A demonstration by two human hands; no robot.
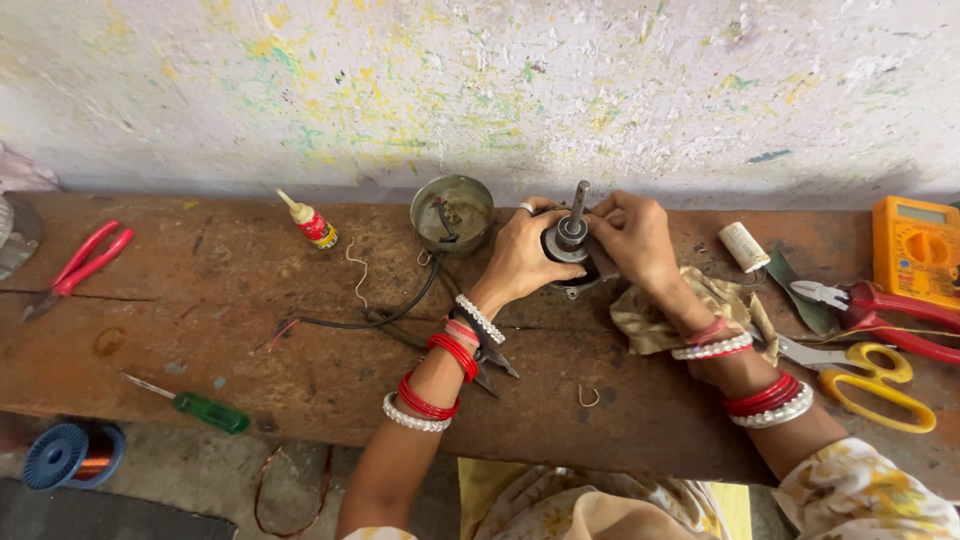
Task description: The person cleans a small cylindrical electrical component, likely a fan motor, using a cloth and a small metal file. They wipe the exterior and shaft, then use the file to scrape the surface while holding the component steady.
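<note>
left hand (520,255): ring, red/white bangles | right hand (630,235): same bangles, floral sleeve

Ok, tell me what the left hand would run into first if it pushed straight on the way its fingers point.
The left hand points right, fingers already on the small motor part. Straight on, it would likely meet the right hand gripping the far side, though depth is unclear.

motor (572,240) mid-bench (200,300), near wall, both hands on it: left hand (520,255), right hand (632,235) | bowl (452,212) just left of motor | glue bottle (312,224) further left | pliers (80,265) far left | screwdriver (190,403) front left | cloth (690,310) under right wrist | scissors (865,375) front right | multimeter (915,250) far right | wire spool (62,455) on floor, below bench
</note>
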